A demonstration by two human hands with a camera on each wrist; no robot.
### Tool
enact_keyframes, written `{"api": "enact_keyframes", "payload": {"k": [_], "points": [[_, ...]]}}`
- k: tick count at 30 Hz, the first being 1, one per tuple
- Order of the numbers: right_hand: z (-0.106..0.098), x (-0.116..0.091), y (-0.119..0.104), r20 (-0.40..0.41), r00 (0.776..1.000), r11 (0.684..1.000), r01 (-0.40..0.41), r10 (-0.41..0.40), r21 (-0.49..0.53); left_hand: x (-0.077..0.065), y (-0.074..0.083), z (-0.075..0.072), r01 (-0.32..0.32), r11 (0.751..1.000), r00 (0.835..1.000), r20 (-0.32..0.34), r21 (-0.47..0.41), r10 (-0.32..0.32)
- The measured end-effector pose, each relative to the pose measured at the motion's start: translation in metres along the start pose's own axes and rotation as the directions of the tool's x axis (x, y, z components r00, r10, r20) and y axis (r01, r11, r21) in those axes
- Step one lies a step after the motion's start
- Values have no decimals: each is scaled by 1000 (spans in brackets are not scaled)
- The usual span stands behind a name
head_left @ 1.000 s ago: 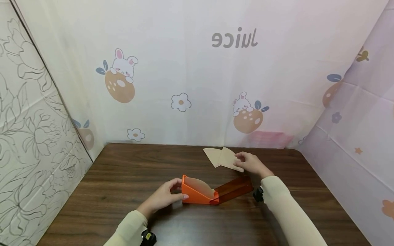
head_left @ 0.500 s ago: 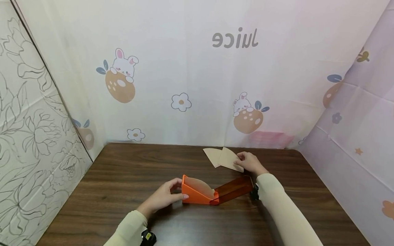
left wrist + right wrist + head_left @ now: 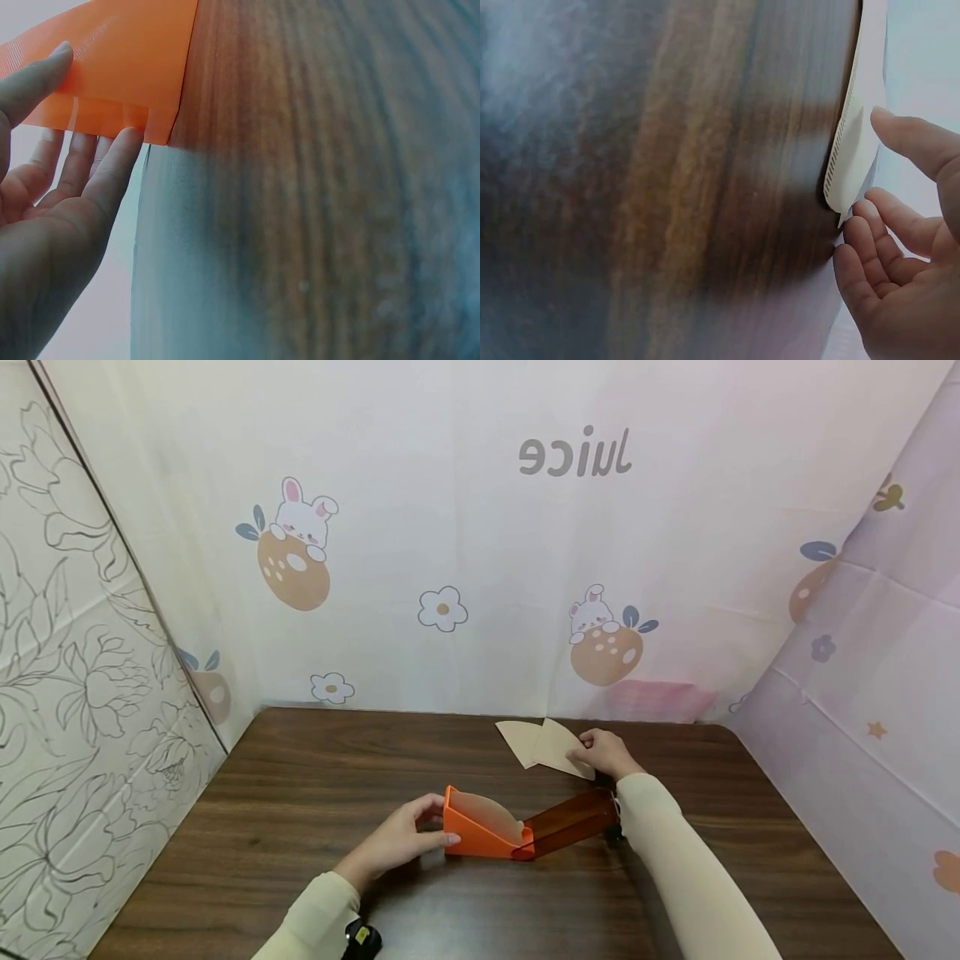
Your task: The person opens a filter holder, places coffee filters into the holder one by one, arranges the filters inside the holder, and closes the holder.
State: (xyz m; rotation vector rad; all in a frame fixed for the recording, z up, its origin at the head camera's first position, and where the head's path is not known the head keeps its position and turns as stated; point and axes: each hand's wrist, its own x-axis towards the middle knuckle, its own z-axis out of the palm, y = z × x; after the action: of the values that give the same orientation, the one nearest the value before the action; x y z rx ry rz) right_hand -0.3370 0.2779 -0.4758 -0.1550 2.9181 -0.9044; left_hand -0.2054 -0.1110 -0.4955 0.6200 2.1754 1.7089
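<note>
An orange holder (image 3: pixel 476 839) for coffee filter papers stands on the table with a stack of brown filters (image 3: pixel 487 812) inside. Its translucent amber lid (image 3: pixel 573 818) is swung out to the right. My left hand (image 3: pixel 401 842) grips the holder's left end; in the left wrist view the thumb lies on the orange wall (image 3: pixel 127 52) and the fingers are at its back edge. Farther back lie fanned loose filter papers (image 3: pixel 553 745). My right hand (image 3: pixel 609 753) is at their right edge. In the right wrist view its thumb touches the papers (image 3: pixel 859 150), with relaxed fingers beside the edge.
The dark wood-grain table (image 3: pixel 337 760) ends at a printed curtain (image 3: pixel 450 527) just behind the loose papers. Another patterned curtain (image 3: pixel 877 693) hangs on the right, and a floral panel (image 3: pixel 90 693) on the left. The open lid lies close to the right wrist.
My right hand has moved slightly left over the edge of the loose papers, and its forearm has shifted left. My left hand and the holder stay in place.
</note>
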Motion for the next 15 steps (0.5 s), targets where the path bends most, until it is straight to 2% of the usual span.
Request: {"api": "enact_keyframes", "payload": {"k": [5,15], "points": [[1,3,-1,21,999,999,-49,49,5,-1,1,0,1,1000,1000,2,-4,-1],[-4,5,-10,89,990,992,-102,108,-69,-1,2,0,2,1000,1000,8,-10,-2]]}}
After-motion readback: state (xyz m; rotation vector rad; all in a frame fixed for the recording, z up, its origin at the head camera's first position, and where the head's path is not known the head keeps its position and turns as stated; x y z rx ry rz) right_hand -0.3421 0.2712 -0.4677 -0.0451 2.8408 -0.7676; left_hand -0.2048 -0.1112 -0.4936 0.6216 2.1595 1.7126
